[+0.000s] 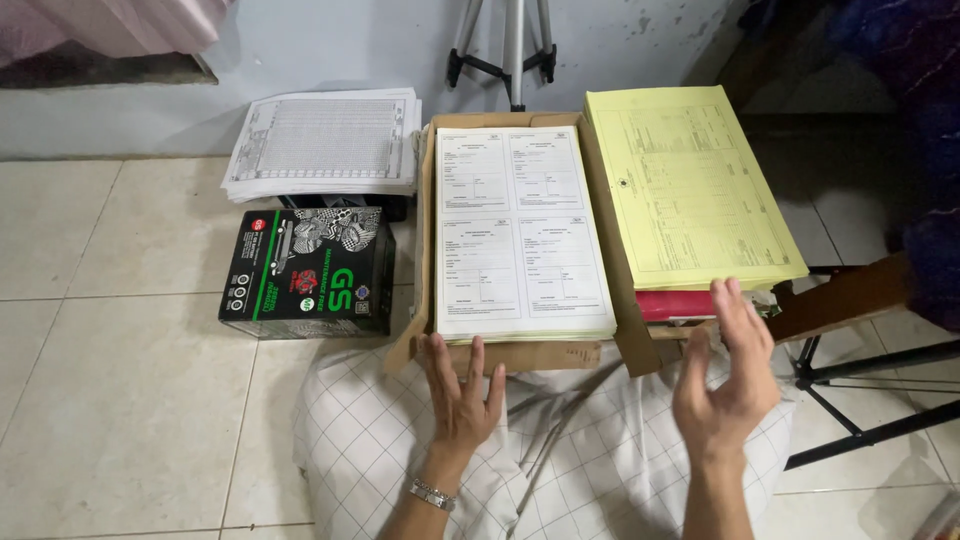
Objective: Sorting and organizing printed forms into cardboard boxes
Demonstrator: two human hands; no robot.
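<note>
A thick stack of white printed forms lies in a shallow cardboard box on the floor in front of me. My left hand rests flat, fingers spread, against the box's near edge; a metal watch is on that wrist. My right hand hovers open, palm turned inward, just below the near corner of a stack of yellow forms. The yellow stack sits on a red folder to the right of the box. Neither hand holds anything.
A black and green carton stands left of the box, with another pile of white sheets behind it. A tripod stands at the wall. Black stand legs cross the tiles at right. My lap is covered by white checked cloth.
</note>
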